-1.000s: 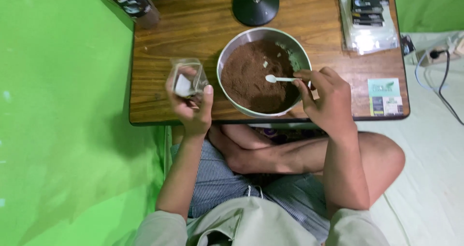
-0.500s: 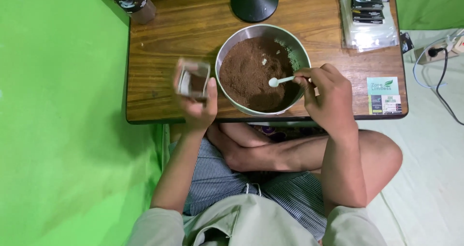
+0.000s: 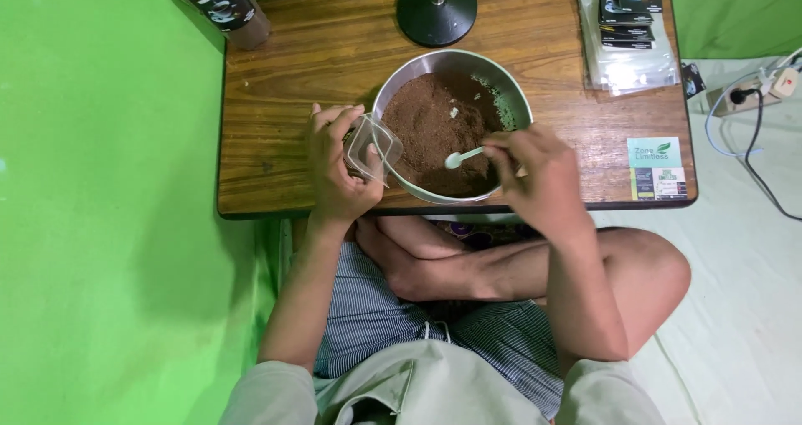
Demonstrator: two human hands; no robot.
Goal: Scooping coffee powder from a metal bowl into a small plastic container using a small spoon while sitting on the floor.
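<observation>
The left hand (image 3: 334, 170) pinches a small clear cup (image 3: 373, 147), tilted at the rim of the metal bowl (image 3: 510, 99) on the surface (image 3: 292, 74). The right hand (image 3: 539, 179) pinches a white spoon (image 3: 462, 157) in the brown powder (image 3: 434, 124): scooping is in hand, and a steady lift toward the cup seems needed.

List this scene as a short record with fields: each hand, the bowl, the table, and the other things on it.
left hand: holds a small clear container tilted at the bowl's rim
right hand: holds a small white spoon over the powder
bowl: round metal, filled with brown powder
table: low, wooden
other things: black round stand base, dark pouch, stack of clear packets, printed card
</observation>
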